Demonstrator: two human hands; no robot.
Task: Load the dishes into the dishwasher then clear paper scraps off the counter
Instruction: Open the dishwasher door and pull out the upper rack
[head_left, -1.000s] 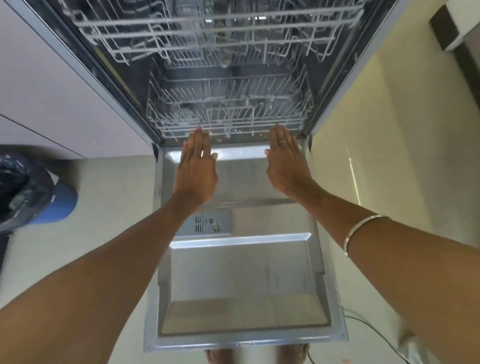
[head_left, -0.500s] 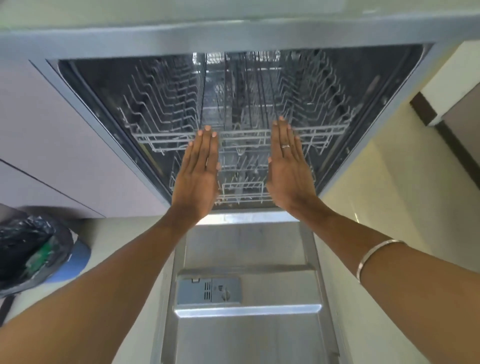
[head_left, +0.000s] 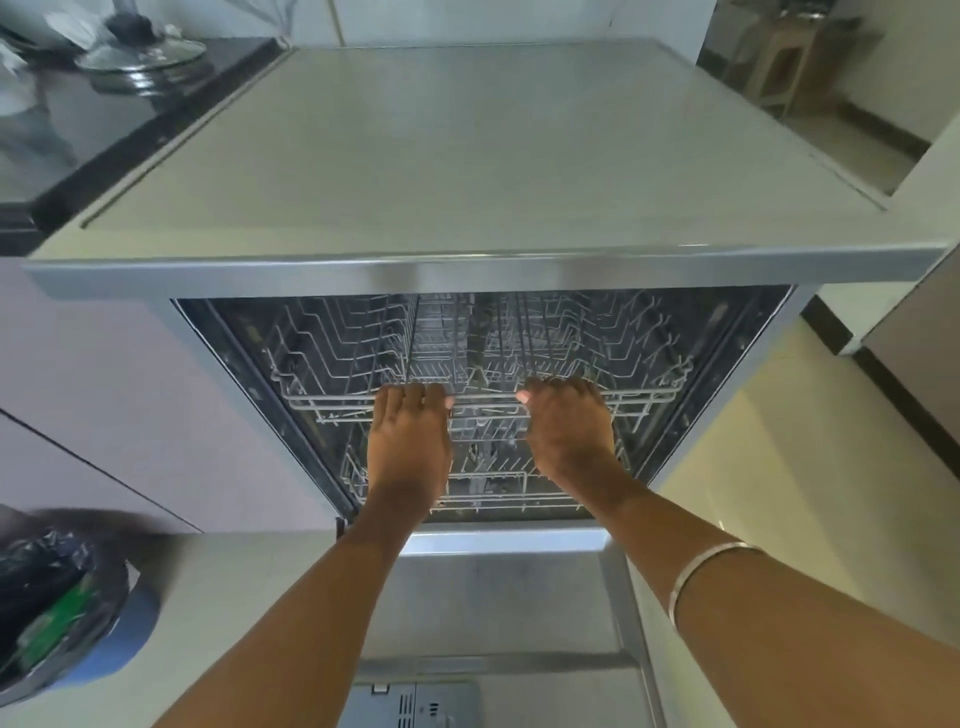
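Head view is looking down into the open dishwasher (head_left: 483, 275), door (head_left: 498, 597) dropped flat. Both hands are on the front rail of the upper rack (head_left: 483, 397): left hand (head_left: 410, 441) and right hand (head_left: 569, 434) each have their fingers curled over the wire, near the middle and a little apart. The rack looks empty, so I'd guess it's light and rolls out easily; stiff coated wire, maybe a bit slick. Gripping the front rail evenly with two hands seems right so it doesn't skew. No dishes in the racks; a glass lid (head_left: 143, 54) sits on the dark counter (head_left: 104, 135) to the left. Bin (head_left: 57, 623) on the floor, lower left.
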